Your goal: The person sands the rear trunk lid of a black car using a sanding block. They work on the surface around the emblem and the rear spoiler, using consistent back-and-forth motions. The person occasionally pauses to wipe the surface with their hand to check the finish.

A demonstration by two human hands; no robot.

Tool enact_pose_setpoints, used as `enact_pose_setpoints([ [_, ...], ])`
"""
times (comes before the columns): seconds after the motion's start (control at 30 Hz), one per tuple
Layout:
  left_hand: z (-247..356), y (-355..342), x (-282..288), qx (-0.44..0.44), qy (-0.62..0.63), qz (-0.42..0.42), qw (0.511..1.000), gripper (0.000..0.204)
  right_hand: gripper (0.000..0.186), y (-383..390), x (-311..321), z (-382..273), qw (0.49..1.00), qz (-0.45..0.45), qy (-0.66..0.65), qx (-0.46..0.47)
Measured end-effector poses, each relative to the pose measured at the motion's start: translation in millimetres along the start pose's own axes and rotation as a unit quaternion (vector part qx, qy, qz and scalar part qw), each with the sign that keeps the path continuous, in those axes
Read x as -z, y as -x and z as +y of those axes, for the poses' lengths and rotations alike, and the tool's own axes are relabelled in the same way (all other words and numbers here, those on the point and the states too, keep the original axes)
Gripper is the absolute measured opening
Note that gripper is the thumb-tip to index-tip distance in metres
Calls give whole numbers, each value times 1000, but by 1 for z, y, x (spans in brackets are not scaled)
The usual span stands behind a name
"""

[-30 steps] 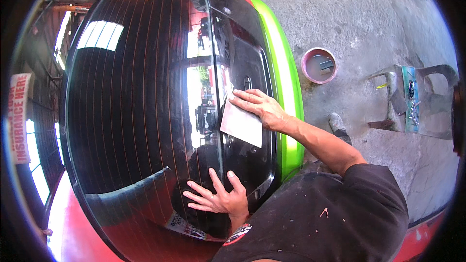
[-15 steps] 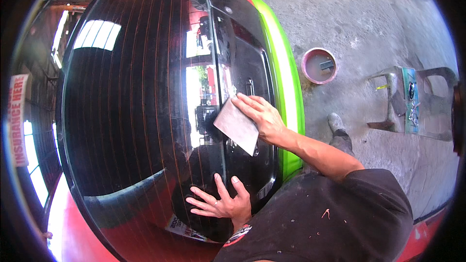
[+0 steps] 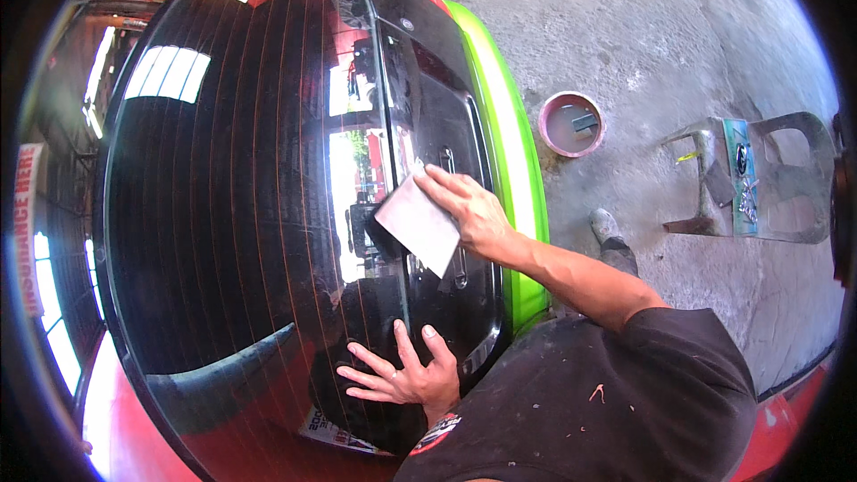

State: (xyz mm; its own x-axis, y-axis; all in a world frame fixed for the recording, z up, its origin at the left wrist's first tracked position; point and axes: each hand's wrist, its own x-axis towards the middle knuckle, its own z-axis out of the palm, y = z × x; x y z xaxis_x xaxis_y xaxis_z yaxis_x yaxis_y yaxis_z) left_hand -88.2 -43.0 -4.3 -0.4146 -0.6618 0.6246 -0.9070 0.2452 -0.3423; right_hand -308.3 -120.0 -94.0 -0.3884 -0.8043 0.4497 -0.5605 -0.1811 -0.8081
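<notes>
From where I stand, the right hand (image 3: 473, 214) has its grip on a pale sheet (image 3: 418, 228), which juts out left of and below the fingertips, over the seam between the dark rear window (image 3: 196, 214) and the black panel (image 3: 451, 125) of the car; the thumb is out of view, so I cannot tell whether the sheet is pinched or merely pressed under the fingers. To do this well, I'd say, keep the fingers flat and together, spread the pressure evenly, and stop the free corner from folding at the seam; a light touch would suit that glossy surface best.

The right wrist looks nearly straight, the forearm slanting in from below and right of the grip, across the green bumper (image 3: 516, 161); the left hand (image 3: 418, 377), below that grip, is empty, its fingers fanned out and apparently resting by the seam, like a brace; a round bucket (image 3: 542, 125) of murky water, holding a dark block (image 3: 584, 124), stands on the floor (image 3: 669, 36), above and right of the right grip.
</notes>
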Motion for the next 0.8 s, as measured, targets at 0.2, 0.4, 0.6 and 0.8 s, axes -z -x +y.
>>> enact_pose_setpoints([
  [0.2, 0, 1, -1, 3, -2, -7, 1000, 37, 73, 6, 1, -4, 1000, 1, -25, -1],
  [0.4, 1, -1, 2, -3, 4, -1, 1000, 35, 75, 1, 5, 0, 1000, -8, -21, -4],
  [0.6, 2, -2, 3, 2, 10, -5, 1000, 35, 75, 6, 4, -7, 1000, -11, -15, -5],
  [0.8, 0, 0, 1, 5, 9, -16, 1000, 35, 75, -6, 8, -5, 1000, -4, -18, -8],
])
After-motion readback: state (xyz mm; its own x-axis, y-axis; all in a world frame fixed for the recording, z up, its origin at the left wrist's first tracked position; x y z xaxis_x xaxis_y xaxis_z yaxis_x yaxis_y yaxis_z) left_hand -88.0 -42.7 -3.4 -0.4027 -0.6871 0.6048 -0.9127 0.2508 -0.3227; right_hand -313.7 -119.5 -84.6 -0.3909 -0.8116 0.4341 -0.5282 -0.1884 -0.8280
